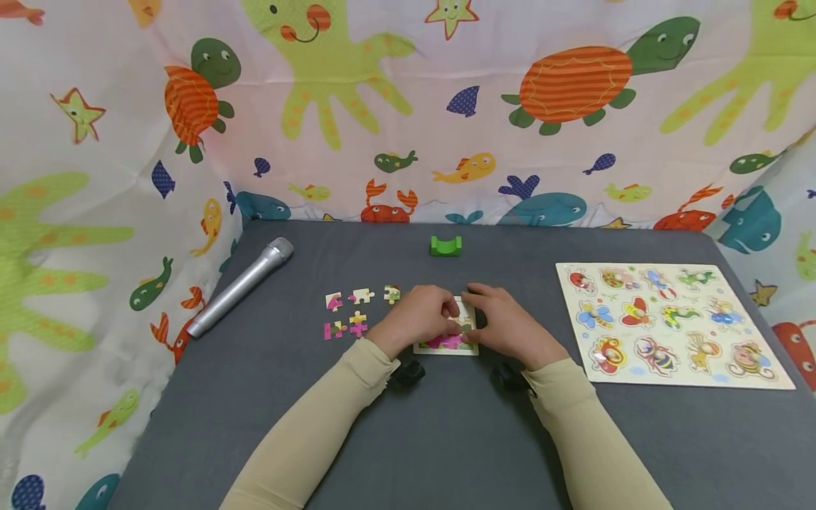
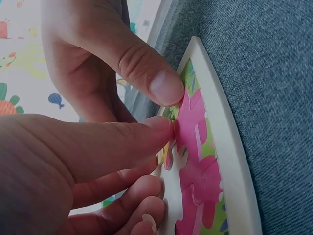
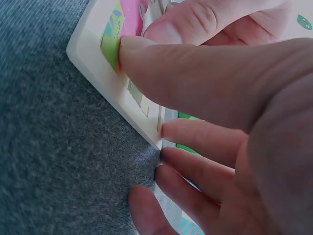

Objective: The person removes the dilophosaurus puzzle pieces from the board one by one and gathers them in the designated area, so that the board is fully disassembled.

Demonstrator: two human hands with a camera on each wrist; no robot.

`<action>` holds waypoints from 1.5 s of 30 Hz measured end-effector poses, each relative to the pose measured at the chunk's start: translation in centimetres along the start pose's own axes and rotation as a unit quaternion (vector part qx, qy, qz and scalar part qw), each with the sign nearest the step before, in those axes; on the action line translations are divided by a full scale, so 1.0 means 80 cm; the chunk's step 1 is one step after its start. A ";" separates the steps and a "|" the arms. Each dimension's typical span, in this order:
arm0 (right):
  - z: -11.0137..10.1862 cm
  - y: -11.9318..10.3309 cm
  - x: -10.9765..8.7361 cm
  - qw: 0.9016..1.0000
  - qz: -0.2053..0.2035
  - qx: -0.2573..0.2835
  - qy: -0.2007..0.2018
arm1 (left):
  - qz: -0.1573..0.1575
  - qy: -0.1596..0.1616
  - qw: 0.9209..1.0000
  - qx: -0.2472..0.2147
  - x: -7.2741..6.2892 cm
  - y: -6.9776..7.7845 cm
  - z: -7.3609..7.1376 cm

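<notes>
A small jigsaw puzzle tray (image 1: 472, 350) with a white rim lies under both hands. Pink and green jigsaw pieces (image 2: 200, 171) fill its near part, while a pale bare part shows beyond them. My left hand (image 1: 422, 316) reaches in from the left and pinches a jigsaw piece (image 2: 168, 155) with a yellow and pink edge, mostly hidden by the fingers. On the right side, my right hand (image 1: 510, 327) holds the tray, thumb (image 3: 146, 56) on the puzzle by the rim and index fingertip at the outer edge. Both thumbs are close together over the puzzle.
Several loose jigsaw pieces (image 1: 358, 325) lie left of the tray. A silver microphone (image 1: 245, 285) rests near the table's left edge. Behind the tray stands a green block (image 1: 445, 246) with a curved top. A white picture board (image 1: 621, 340) of insects and animals lies at right.
</notes>
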State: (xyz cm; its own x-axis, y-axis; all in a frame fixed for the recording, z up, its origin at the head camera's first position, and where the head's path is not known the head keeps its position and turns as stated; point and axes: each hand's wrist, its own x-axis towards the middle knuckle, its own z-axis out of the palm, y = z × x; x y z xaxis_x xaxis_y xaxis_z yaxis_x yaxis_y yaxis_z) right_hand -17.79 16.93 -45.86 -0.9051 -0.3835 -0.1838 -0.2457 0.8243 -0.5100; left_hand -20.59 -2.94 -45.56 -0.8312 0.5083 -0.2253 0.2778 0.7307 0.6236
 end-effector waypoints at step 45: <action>-0.001 -0.004 0.001 1.000 0.011 0.004 0.000 | 0.012 0.031 0.999 -0.014 0.001 -0.002 0.006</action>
State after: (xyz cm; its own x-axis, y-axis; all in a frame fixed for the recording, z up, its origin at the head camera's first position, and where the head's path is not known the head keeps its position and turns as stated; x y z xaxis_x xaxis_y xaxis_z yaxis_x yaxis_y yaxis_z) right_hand -17.80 16.70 -45.69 -0.9099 -0.3662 -0.1948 -0.2238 0.8288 -0.5128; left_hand -20.49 -2.75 -46.03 -0.8525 0.4963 -0.1644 0.2851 0.7048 0.6496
